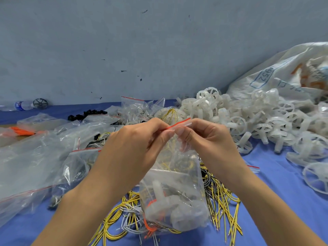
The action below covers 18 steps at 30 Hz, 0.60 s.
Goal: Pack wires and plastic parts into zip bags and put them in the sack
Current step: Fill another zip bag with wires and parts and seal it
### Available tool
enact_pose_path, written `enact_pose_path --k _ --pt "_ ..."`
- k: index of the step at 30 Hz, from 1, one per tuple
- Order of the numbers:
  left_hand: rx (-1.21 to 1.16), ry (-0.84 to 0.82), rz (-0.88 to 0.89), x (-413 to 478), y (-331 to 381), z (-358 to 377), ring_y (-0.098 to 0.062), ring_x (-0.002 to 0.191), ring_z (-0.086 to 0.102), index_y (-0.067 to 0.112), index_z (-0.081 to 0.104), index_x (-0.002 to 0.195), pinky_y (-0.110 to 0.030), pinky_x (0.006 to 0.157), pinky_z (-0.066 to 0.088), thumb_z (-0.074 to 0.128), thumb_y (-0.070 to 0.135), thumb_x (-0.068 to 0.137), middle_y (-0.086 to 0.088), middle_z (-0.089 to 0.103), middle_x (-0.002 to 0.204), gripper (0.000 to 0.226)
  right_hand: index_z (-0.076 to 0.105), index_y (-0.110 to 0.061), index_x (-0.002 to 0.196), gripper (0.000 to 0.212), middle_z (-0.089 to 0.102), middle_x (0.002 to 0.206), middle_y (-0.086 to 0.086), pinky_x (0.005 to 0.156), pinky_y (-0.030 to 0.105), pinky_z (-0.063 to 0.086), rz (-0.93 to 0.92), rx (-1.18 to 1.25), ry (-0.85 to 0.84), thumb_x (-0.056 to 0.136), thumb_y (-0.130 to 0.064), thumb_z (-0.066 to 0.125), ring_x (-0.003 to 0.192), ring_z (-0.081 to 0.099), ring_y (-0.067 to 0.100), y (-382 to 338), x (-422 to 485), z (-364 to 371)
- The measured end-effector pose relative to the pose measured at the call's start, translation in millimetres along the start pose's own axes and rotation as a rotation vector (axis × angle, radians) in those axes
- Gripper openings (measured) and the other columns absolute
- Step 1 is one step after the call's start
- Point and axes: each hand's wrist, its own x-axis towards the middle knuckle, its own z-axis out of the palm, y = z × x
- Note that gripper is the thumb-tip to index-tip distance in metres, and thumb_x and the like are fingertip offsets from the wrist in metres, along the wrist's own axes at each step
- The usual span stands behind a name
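Both hands hold a clear zip bag (174,197) by its red-striped top edge, lifted above the blue cloth. My left hand (134,148) pinches the strip from the left, and my right hand (204,137) pinches it from the right. Inside the bag lie white plastic parts with yellow and orange wires. Loose yellow, black and white wires (221,197) are spread under the bag. A heap of white plastic wheels (248,118) lies to the right. The white woven sack (284,75) slumps at the far right against the wall.
Several clear zip bags (35,157), some filled, cover the cloth at left. An orange wire bundle (21,131) lies far left. A plastic water bottle (23,105) and a dark wheel rest by the wall. Black parts (85,115) sit behind the bags.
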Motion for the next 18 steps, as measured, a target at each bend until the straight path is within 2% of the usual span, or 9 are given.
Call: enact_pose_path --k 5,10,12,15,18 --pt "0.036 -0.036 -0.021 -0.6 2.8 -0.3 -0.018 0.064 0.060 0.030 0.061 0.100 -0.043 0.057 0.049 0.037 0.052 0.100 0.011 0.063 0.070 0.033 0.075 -0.022 0.088 0.012 0.064 0.062 -0.012 0.057 0.016 0.046 -0.024 0.027 0.003 0.085 -0.029 0.066 0.058 0.053 0.007 -1.7 -0.5 5.3" --pt "0.054 -0.080 -0.056 -0.5 1.9 -1.5 -0.024 0.065 0.059 0.027 0.059 0.097 -0.045 0.060 0.049 0.034 0.051 0.094 0.008 0.060 0.068 0.035 0.074 -0.026 0.085 0.009 0.064 0.062 -0.009 0.058 0.020 0.047 -0.029 -0.030 0.041 0.086 -0.031 0.068 0.059 0.054 0.008 0.3 -0.5 4.8" --pt "0.035 -0.103 -0.089 -0.5 -2.5 -2.9 -0.022 0.066 0.059 0.029 0.059 0.094 -0.044 0.062 0.050 0.033 0.054 0.092 0.008 0.060 0.066 0.036 0.074 -0.024 0.082 0.009 0.063 0.062 -0.005 0.059 0.020 0.046 -0.014 -0.027 0.064 0.087 -0.030 0.068 0.059 0.055 0.010 1.7 0.3 2.1" --pt "-0.023 -0.141 -0.137 -0.5 -12.8 -6.3 -0.008 0.061 0.054 0.032 0.062 0.089 -0.034 0.057 0.045 0.036 0.057 0.089 0.015 0.059 0.064 0.036 0.073 -0.021 0.080 0.011 0.062 0.062 -0.003 0.060 0.028 0.049 0.025 -0.007 0.103 0.086 -0.029 0.069 0.060 0.055 0.013 3.9 2.4 -3.3" --pt "-0.048 -0.183 -0.147 -0.3 -22.8 -11.0 0.000 0.064 0.055 0.037 0.060 0.080 -0.017 0.052 0.035 0.048 0.046 0.093 0.028 0.060 0.072 0.020 0.073 -0.017 0.079 0.016 0.061 0.063 -0.001 0.060 0.025 0.050 0.040 -0.002 0.129 0.083 -0.032 0.069 0.060 0.054 0.014 4.5 4.4 -8.2"
